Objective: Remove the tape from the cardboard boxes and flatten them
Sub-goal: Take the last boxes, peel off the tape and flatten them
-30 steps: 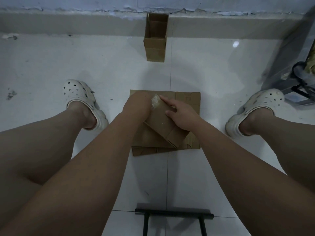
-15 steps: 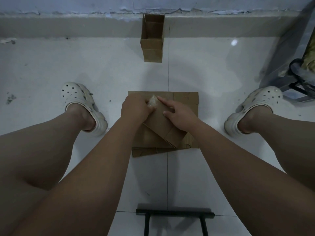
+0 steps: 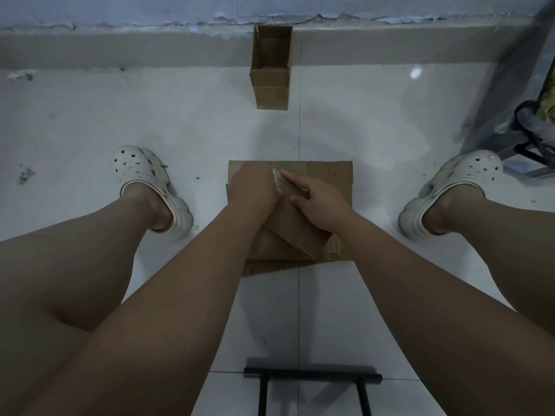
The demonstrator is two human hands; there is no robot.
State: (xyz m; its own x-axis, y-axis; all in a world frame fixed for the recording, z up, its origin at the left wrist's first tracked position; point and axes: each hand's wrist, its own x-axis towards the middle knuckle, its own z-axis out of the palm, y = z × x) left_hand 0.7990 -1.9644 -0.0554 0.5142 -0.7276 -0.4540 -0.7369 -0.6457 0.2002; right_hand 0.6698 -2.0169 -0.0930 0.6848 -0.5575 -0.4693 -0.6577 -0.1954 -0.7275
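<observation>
both left hand (image 3: 253,187) and right hand (image 3: 318,202) grip a box (image 3: 288,228) on white tiles (image 3: 90,115).

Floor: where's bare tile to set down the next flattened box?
Bare tile lies between the upright box and the flattened stack, on either side of the stack out to the left clog and right clog, and from the stack back to the black frame. Crowded: the stack's top under the small box, and the far right by the rack.
</observation>
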